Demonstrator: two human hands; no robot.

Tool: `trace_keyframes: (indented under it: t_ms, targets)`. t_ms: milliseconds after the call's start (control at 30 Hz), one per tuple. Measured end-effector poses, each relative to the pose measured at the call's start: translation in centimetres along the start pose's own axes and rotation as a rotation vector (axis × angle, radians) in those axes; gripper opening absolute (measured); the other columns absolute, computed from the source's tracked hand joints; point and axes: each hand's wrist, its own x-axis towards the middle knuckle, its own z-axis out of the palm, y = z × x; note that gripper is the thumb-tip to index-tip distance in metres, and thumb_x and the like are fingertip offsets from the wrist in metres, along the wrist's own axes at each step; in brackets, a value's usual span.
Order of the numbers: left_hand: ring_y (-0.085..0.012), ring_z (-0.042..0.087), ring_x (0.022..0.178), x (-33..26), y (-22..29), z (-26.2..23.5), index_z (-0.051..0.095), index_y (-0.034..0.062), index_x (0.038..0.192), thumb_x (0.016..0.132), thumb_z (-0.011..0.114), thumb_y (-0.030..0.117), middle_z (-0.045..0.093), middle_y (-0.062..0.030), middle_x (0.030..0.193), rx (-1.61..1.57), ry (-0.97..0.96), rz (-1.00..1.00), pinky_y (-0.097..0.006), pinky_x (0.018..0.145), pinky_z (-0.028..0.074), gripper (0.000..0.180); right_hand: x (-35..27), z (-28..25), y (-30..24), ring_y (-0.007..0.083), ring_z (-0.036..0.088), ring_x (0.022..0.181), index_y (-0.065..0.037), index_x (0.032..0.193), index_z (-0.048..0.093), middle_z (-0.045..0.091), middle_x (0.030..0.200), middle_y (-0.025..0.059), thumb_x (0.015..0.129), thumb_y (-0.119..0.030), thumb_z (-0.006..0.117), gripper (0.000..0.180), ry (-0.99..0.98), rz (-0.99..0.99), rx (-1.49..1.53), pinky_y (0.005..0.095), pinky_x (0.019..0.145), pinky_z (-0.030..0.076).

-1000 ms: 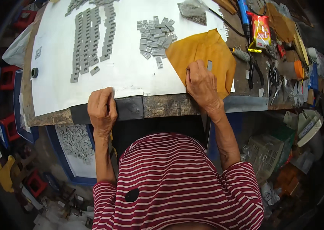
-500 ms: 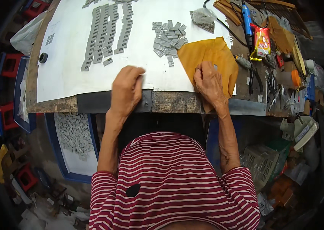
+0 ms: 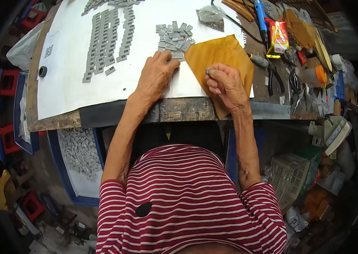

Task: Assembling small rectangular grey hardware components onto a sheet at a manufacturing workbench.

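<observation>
My left hand (image 3: pixel 157 73) is at the near edge of a loose pile of small flat grey rectangular pieces (image 3: pixel 174 36). Its fingers curl down and together, hiding whatever lies under the fingertips. Over an orange-yellow sheet (image 3: pixel 217 51), my right hand (image 3: pixel 228 84) is closed, pinching a small dark grey piece (image 3: pixel 207 71) between thumb and forefinger. Rows of similar grey pieces (image 3: pixel 112 38) stand in long columns on the white sheet (image 3: pixel 67 91) to the left. One single grey piece (image 3: pixel 110 70) lies just off the columns' near end.
On the right of the table are a blue pen-shaped tool (image 3: pixel 261 19), a red snack packet (image 3: pixel 278 38), pliers (image 3: pixel 276 80) and thread (image 3: pixel 259 60). A plastic bag of small parts (image 3: pixel 211 17) lies behind the pile. Below the table's left edge, a blue tray (image 3: pixel 67 186) holds many grey pieces.
My left hand has moved forward and right to the pile. My right hand has turned and risen off the orange-yellow sheet, showing the small piece in its pinch. The whole view has shifted slightly.
</observation>
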Motion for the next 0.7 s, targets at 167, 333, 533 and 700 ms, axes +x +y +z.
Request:
trace_keyframes:
  t_ms: [167,333,533,700]
  targets:
    - [-0.027,0.051,0.088,-0.3,0.0,-0.3,0.057,0.0042,0.091,0.072,0.056,-0.003,0.052,-0.0103,0.093,-0.021,-0.051,-0.012,-0.035,0.078,0.042,0.021,-0.1,-0.7,0.3,0.0049,0.043,0.054,0.001,0.084,0.052,0.053,0.075,0.0062,0.083,-0.007,0.054,0.008,-0.049,0.021,-0.001,0.0161,0.043,0.033]
    - [-0.0283,0.051,0.089,-0.9,0.4,-0.6,0.055,0.0017,0.09,0.074,0.057,0.0,0.052,-0.0116,0.094,-0.074,-0.063,-0.019,-0.036,0.079,0.042,0.016,-0.4,-0.1,0.2,0.0054,0.044,0.052,0.002,0.08,0.052,0.052,0.07,0.0061,0.084,-0.006,0.052,0.009,-0.028,0.021,-0.014,0.0171,0.042,0.033]
    - [-0.0298,0.051,0.081,-1.3,0.5,-0.6,0.052,0.0,0.084,0.072,0.059,0.002,0.051,-0.0144,0.086,-0.23,-0.072,-0.101,-0.037,0.074,0.042,0.014,-0.2,-0.3,0.4,0.0042,0.038,0.055,0.003,0.086,0.05,0.05,0.079,0.0086,0.085,-0.005,0.05,0.008,-0.206,0.113,0.24,0.0145,0.043,0.032]
    - [-0.03,0.05,0.071,-1.8,0.6,-0.1,0.048,0.0028,0.077,0.071,0.057,0.001,0.05,-0.0121,0.075,-0.264,0.034,-0.09,-0.039,0.062,0.04,0.011,0.1,-0.1,1.4,0.0037,0.035,0.056,0.005,0.087,0.049,0.048,0.084,0.0121,0.084,-0.004,0.05,0.009,-0.224,0.226,0.48,0.0137,0.044,0.032]
